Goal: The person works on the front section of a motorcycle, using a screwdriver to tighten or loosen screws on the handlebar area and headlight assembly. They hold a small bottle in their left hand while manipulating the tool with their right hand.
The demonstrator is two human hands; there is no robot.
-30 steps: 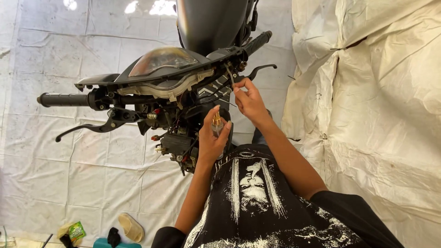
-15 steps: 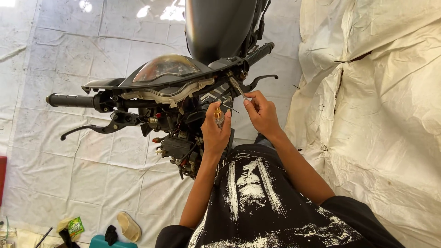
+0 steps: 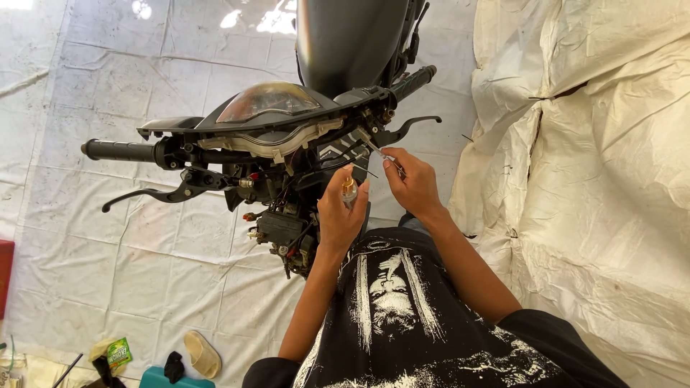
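Covering the floor (image 3: pixel 108 259) is a pale, creased sheet, stained and wrinkled, with seams running across it. At the far left edge a red object (image 3: pixel 4 276) shows only as a strip. Low on the left lies a small clutter: a green packet (image 3: pixel 118 353), a dark rag (image 3: pixel 173 366) on a teal container (image 3: pixel 154 379), and a tan oval thing (image 3: pixel 203 353) just beside them.

Above that clutter stands a dark motorcycle (image 3: pixel 345 43) with its front cover off, seen from the head end. Its left grip (image 3: pixel 118 151) points out to the left, with a brake lever (image 3: pixel 154 194) curving below it. The smoked headlamp lens (image 3: pixel 266 100) sits at the middle, and bare wiring and connectors (image 3: pixel 277 223) hang beneath it.

The left hand (image 3: pixel 339 215) is raised in front of the exposed wiring, its fingers closed round a small amber-tipped part (image 3: pixel 349 188), likely a bulb, held upright between thumb and fingertips. Just to the right, the right hand (image 3: pixel 411 183) pinches a thin metal tool (image 3: pixel 375 151) whose tip reaches up toward the housing under the handlebar. Both hands are near each other but apart. The person's black printed shirt (image 3: pixel 402 316) fills the lower middle.

Past the right grip (image 3: pixel 413 80) and its lever (image 3: pixel 410 126), more of the same pale sheeting (image 3: pixel 589 179) rises in heavy folds, draped over something bulky along the right side.
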